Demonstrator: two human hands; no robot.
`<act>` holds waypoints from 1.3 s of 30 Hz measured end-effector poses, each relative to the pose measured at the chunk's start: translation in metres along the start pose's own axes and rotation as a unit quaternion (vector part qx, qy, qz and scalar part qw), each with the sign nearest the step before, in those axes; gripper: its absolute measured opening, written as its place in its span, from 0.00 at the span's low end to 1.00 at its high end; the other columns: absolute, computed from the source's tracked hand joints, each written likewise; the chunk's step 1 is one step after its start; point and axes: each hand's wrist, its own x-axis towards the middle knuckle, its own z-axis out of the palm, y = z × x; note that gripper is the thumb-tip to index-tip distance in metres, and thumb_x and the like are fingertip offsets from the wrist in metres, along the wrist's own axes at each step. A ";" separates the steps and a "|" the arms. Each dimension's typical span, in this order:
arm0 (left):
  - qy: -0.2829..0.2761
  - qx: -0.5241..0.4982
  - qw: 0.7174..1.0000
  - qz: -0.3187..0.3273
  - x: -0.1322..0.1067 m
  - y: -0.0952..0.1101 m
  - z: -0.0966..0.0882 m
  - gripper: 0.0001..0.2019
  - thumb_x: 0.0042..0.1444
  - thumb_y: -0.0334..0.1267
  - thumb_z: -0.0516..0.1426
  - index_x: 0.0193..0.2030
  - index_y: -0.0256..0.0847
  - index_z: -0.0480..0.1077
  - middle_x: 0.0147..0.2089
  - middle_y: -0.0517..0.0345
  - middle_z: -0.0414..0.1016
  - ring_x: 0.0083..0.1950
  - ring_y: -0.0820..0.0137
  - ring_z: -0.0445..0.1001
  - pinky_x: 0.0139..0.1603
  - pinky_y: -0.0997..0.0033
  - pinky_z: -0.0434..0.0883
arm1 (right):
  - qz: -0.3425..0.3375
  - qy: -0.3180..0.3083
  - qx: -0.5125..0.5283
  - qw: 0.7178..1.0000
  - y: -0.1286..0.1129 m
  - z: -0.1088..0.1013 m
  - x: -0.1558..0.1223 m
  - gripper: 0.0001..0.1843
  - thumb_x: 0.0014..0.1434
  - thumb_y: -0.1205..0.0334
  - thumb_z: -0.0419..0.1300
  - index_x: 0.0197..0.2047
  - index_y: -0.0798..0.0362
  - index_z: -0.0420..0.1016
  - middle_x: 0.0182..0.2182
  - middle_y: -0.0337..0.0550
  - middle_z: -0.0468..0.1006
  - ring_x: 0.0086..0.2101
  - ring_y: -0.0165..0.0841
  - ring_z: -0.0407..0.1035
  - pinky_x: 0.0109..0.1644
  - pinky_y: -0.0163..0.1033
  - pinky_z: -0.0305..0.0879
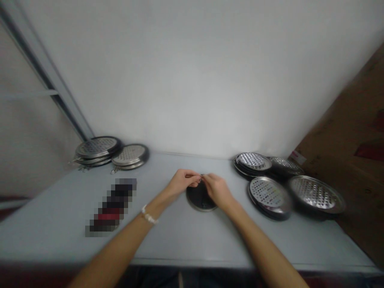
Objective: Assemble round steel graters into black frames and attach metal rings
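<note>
Centre of a pale grey table (168, 240), two bare hands working close together. Left hand (183, 182) narrow, thumb and fingers drawn into a pinch; right hand (217, 191) the same, fingertips meeting those of the left. Between them, a small metal loop (201, 178), too small to make out in detail, apparently held by both. Directly beneath the hands lies a dark round plate (199, 199) with a pale metal rim, flat on the table, partly hidden by the right hand and not visibly touched by the left. Beaded bracelet (149, 215) on the left wrist.

To the right, four perforated steel grater plates: two at the back (253, 162) (285, 166), two nearer (269, 196) (315, 194), each with dark layers beneath. To the left, near the back edge, two more stacks of grater plates (97, 147) (129, 156), with small wire fittings at their edges. Nearer, a blurred dark-and-red object (112, 208) lies on the table, impossible to identify. A cardboard box (345, 140) stands beyond the right end, against a white wall (192, 80).
</note>
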 end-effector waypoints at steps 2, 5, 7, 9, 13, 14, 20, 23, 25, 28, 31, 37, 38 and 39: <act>-0.002 -0.014 1.000 -0.010 0.000 -0.001 0.000 0.15 0.44 0.42 0.72 0.36 0.34 0.82 0.33 0.53 0.83 0.34 0.70 0.79 0.42 0.69 0.78 | 0.002 -0.002 -0.003 1.000 0.002 0.001 0.000 0.10 0.70 0.71 0.53 0.43 0.53 0.75 0.33 0.43 0.76 0.32 0.33 0.71 0.38 0.33 0.63; -0.005 -0.033 0.999 -0.021 -0.001 -0.002 0.002 0.15 0.44 0.41 0.73 0.36 0.34 0.81 0.35 0.52 0.84 0.37 0.69 0.80 0.46 0.66 0.79 | 0.003 -0.004 -0.005 1.000 0.004 0.002 0.000 0.09 0.69 0.73 0.54 0.42 0.53 0.75 0.33 0.42 0.76 0.32 0.32 0.70 0.36 0.33 0.61; -0.003 -0.044 0.999 -0.026 -0.001 -0.003 0.004 0.14 0.44 0.40 0.73 0.35 0.34 0.81 0.34 0.53 0.83 0.37 0.69 0.81 0.47 0.65 0.79 | 0.002 -0.002 -0.006 1.000 0.004 0.002 -0.001 0.09 0.68 0.73 0.54 0.43 0.54 0.75 0.32 0.42 0.76 0.31 0.32 0.70 0.36 0.33 0.61; 0.001 -0.055 0.998 -0.029 -0.001 -0.005 0.007 0.13 0.45 0.39 0.73 0.33 0.34 0.80 0.32 0.54 0.83 0.36 0.69 0.80 0.46 0.66 0.80 | -0.001 0.000 -0.006 1.000 0.004 0.003 -0.001 0.09 0.67 0.74 0.54 0.43 0.53 0.74 0.32 0.42 0.76 0.31 0.33 0.70 0.36 0.33 0.60; 0.000 -0.080 0.996 -0.044 -0.002 -0.006 0.010 0.12 0.47 0.38 0.73 0.32 0.33 0.78 0.30 0.55 0.81 0.32 0.71 0.80 0.41 0.70 0.80 | -0.008 0.010 -0.005 1.000 0.002 0.005 -0.001 0.10 0.66 0.75 0.54 0.42 0.53 0.73 0.32 0.42 0.75 0.32 0.33 0.68 0.37 0.34 0.60; -0.002 -0.087 0.995 -0.048 -0.003 -0.006 0.011 0.12 0.48 0.37 0.73 0.32 0.33 0.78 0.29 0.55 0.81 0.31 0.72 0.79 0.40 0.71 0.80 | -0.008 0.014 -0.006 1.000 0.002 0.006 -0.002 0.10 0.66 0.75 0.53 0.42 0.53 0.73 0.32 0.42 0.74 0.32 0.33 0.68 0.37 0.34 0.60; -0.002 -0.130 0.989 -0.064 -0.005 -0.003 0.015 0.06 0.51 0.32 0.70 0.31 0.33 0.78 0.30 0.55 0.80 0.30 0.75 0.78 0.40 0.76 0.78 | -0.015 0.032 -0.002 0.999 0.001 0.007 -0.002 0.11 0.65 0.75 0.51 0.40 0.54 0.72 0.32 0.43 0.73 0.31 0.35 0.66 0.36 0.35 0.60; 0.007 -0.145 0.988 -0.060 -0.003 -0.002 0.014 0.04 0.53 0.29 0.68 0.32 0.32 0.78 0.31 0.54 0.80 0.31 0.75 0.77 0.41 0.76 0.78 | -0.014 0.041 0.006 0.999 0.001 0.007 -0.003 0.11 0.65 0.75 0.51 0.41 0.54 0.72 0.31 0.44 0.73 0.32 0.35 0.66 0.37 0.36 0.60; 0.016 -0.151 0.987 -0.049 -0.001 0.000 0.012 0.03 0.53 0.28 0.68 0.33 0.32 0.78 0.32 0.53 0.80 0.31 0.75 0.77 0.41 0.75 0.78 | -0.011 0.045 0.015 0.999 0.001 0.007 -0.003 0.12 0.65 0.75 0.51 0.42 0.54 0.73 0.31 0.44 0.73 0.32 0.36 0.66 0.38 0.36 0.61; 0.038 -0.148 0.988 -0.012 0.000 0.009 0.006 0.04 0.58 0.32 0.65 0.38 0.33 0.77 0.34 0.52 0.80 0.34 0.74 0.78 0.43 0.74 0.77 | -0.003 0.053 0.038 0.998 0.000 0.007 -0.002 0.11 0.67 0.72 0.50 0.42 0.54 0.74 0.31 0.45 0.74 0.32 0.37 0.68 0.38 0.37 0.63; 0.064 -0.117 0.990 0.044 -0.003 0.021 -0.001 0.09 0.60 0.37 0.63 0.46 0.37 0.75 0.37 0.56 0.80 0.36 0.74 0.78 0.44 0.73 0.76 | 0.011 0.070 0.073 0.995 -0.005 0.003 -0.001 0.12 0.70 0.68 0.50 0.44 0.53 0.76 0.32 0.46 0.76 0.34 0.37 0.71 0.40 0.38 0.66; 0.022 0.021 0.994 0.104 -0.028 0.039 0.008 0.05 0.49 0.32 0.68 0.33 0.37 0.80 0.30 0.57 0.81 0.33 0.69 0.78 0.40 0.72 0.73 | 0.046 0.098 0.157 0.982 -0.029 -0.011 -0.014 0.13 0.70 0.65 0.52 0.45 0.51 0.79 0.35 0.47 0.81 0.37 0.38 0.76 0.42 0.40 0.71; 0.010 0.051 0.992 0.113 -0.034 0.041 0.012 0.02 0.50 0.31 0.67 0.32 0.38 0.80 0.31 0.56 0.82 0.34 0.68 0.78 0.40 0.71 0.73 | 0.055 0.101 0.167 0.979 -0.034 -0.014 -0.020 0.13 0.70 0.64 0.53 0.46 0.51 0.79 0.36 0.47 0.81 0.36 0.37 0.76 0.41 0.39 0.72; 0.000 0.089 0.988 0.126 -0.040 0.042 0.016 0.02 0.51 0.31 0.65 0.32 0.39 0.81 0.32 0.56 0.83 0.34 0.68 0.78 0.41 0.71 0.72 | 0.070 0.107 0.182 0.975 -0.038 -0.016 -0.027 0.12 0.70 0.63 0.54 0.49 0.52 0.78 0.37 0.47 0.82 0.34 0.36 0.77 0.39 0.39 0.73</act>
